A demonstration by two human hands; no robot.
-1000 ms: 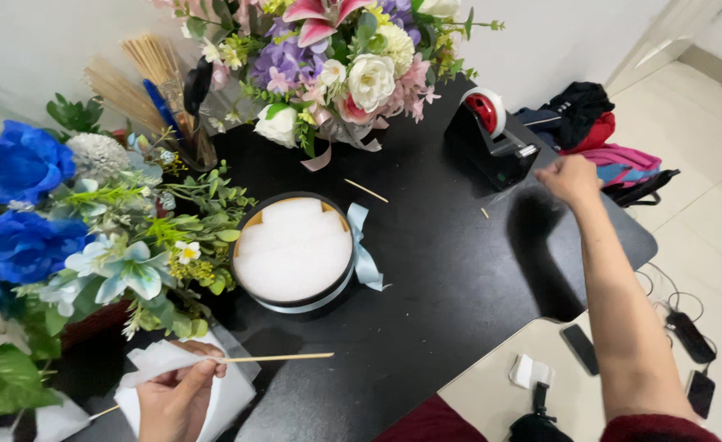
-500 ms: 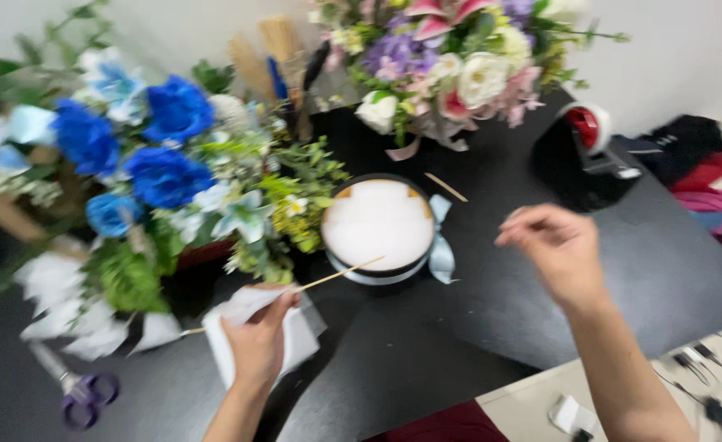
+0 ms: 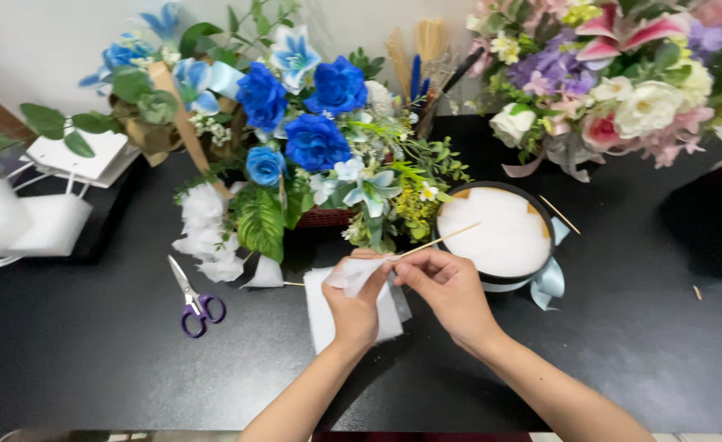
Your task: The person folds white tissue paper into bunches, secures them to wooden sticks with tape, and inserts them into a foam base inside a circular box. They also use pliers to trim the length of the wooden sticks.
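Black tabletop fills the view, crowded along its far edge by a blue flower arrangement and a pink and white bouquet. Beside them sits a round black pot of white foam, with purple scissors lying left. Near me, my left hand pinches a white tissue piece, and my right hand pinches 1 thin wooden skewer that points toward the foam.

Purple-handled scissors on black table, blue flower arrangement, pink and white bouquet, round foam-filled box, white foam blocks
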